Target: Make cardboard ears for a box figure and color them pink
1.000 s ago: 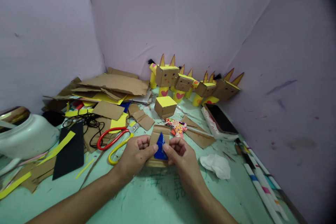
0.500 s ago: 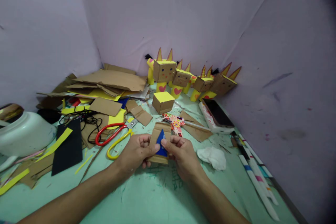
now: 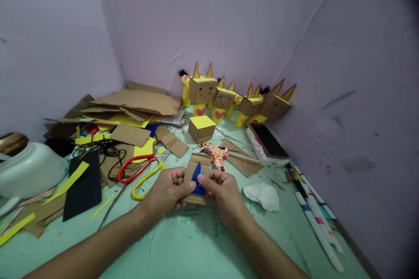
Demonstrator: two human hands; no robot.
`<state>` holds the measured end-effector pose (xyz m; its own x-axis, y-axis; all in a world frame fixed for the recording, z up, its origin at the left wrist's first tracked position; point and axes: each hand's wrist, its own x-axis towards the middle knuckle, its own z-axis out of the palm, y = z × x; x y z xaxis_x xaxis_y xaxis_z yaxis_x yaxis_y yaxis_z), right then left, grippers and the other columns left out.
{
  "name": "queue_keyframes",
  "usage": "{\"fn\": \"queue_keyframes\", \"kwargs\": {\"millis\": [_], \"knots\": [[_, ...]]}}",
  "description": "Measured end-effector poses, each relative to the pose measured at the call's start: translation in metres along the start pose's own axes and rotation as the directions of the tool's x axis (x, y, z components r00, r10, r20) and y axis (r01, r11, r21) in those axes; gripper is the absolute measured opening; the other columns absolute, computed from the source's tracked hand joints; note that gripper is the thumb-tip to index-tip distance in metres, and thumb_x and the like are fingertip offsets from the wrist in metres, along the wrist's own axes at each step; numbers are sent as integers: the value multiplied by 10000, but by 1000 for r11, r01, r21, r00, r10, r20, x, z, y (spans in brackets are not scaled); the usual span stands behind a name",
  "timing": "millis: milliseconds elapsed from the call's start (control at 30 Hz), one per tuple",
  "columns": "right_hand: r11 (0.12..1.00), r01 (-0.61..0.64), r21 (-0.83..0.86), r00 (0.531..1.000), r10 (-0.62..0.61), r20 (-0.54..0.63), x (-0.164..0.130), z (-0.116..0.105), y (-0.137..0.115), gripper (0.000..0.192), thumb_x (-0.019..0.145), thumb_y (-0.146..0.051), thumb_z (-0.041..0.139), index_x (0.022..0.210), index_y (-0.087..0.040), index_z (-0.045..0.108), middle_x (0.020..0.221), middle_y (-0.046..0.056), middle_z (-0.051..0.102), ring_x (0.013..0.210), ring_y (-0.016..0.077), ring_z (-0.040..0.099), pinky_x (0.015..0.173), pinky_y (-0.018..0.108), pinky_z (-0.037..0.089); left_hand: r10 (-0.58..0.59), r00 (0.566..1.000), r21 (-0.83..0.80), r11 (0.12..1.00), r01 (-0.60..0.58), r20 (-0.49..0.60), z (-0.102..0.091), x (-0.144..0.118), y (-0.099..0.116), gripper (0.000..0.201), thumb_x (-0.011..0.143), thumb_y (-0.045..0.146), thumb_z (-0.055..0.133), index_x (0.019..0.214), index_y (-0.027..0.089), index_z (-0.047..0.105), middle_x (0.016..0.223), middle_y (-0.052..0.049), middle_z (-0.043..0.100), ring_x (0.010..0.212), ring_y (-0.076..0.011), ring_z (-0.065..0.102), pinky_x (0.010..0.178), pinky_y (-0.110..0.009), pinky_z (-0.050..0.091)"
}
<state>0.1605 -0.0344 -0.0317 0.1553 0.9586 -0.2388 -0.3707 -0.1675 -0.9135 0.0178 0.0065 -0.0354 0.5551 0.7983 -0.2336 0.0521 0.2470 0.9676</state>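
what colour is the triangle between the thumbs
The triangle is blue with pale lettering, best in head view.

The left hand [image 3: 167, 189] and right hand [image 3: 225, 191] are bare-skinned, as are the slim left forearm [image 3: 108, 234] and right forearm [image 3: 262, 236], uncovered right to the near edge.

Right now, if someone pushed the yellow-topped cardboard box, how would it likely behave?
The yellow-topped cardboard box would probably slide rather than roll, given its flat sides. It seems unlikely to tip, being squat and wider than tall. It is probably light for its size, since its sides look like cardboard, though its inside is hidden.
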Motion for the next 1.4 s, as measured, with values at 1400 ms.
{"fn": "queue_keyframes", "kwargs": {"millis": [1400], "knots": [[994,94,-55,994,-97,-54,-1,-5,12,359,615,-460,745,554,-131,616,503,6,598,453,131,529,478,267,465,-35,999,-80,996,36,20,3,-4,8,505,541,418,767,900,98,611,660,-48,643,458,-93,478,396,-181,301]]}}
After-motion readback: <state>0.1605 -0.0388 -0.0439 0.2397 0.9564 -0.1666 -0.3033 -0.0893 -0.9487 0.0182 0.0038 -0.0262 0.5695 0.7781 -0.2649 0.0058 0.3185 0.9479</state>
